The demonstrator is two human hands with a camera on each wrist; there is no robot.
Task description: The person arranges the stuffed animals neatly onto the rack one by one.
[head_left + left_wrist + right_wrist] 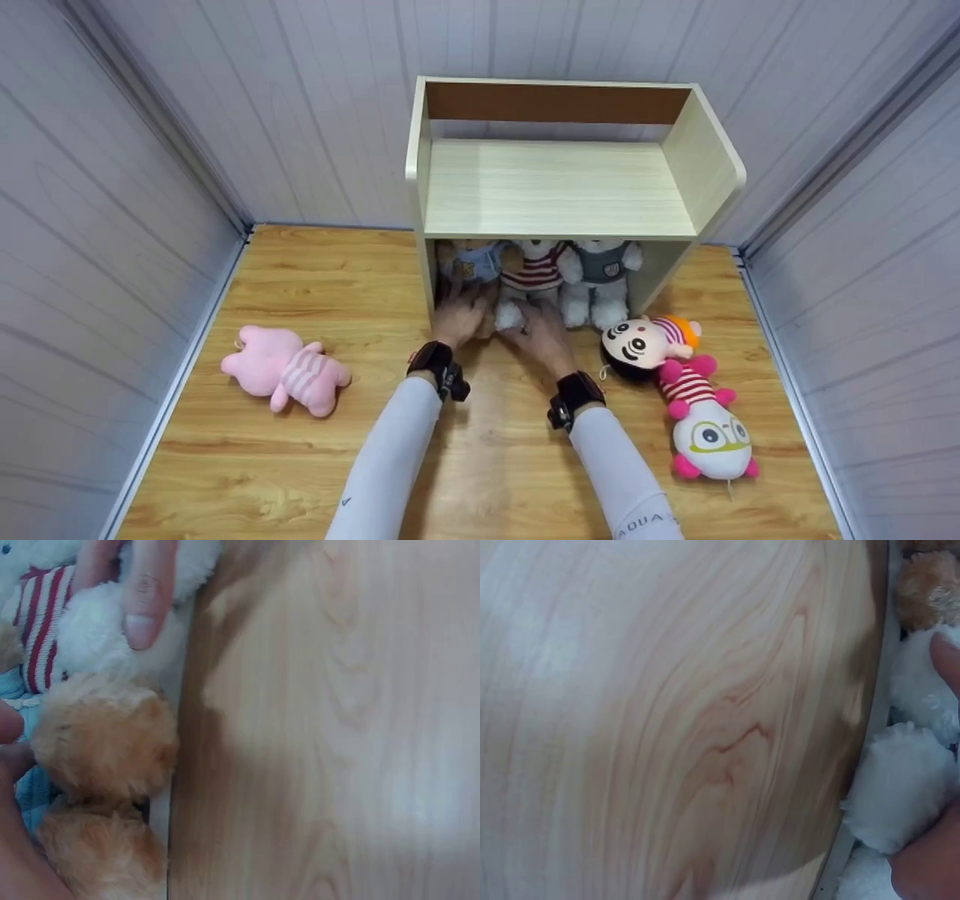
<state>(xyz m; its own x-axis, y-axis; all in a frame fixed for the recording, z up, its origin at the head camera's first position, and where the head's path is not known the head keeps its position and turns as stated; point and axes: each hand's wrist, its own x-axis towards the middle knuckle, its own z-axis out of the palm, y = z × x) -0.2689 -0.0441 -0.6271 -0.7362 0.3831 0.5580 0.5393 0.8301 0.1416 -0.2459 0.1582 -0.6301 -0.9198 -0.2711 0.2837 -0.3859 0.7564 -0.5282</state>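
Observation:
Three plush bears sit in the lower compartment of a small shelf (559,187) in the head view. My left hand (461,311) lies against the brown bear in the light blue top (476,262), its fingers reaching up along the front. In the left wrist view, the brown bear's furry feet (105,739) show beside that hand. My right hand (541,334) touches the legs of the white bear in the red-striped sweater (536,271). Its thumb rests on one white foot (915,682). A white bear in a grey top (600,281) sits right of it. The shelf board hides the bears' heads.
A pink plush pig (289,371) lies on the wooden floor (480,480) at the left. Right of the shelf lie a black-haired doll (637,346) and a plush with yellow-green glasses (709,431). Pale panel walls (330,112) stand at the back and sides.

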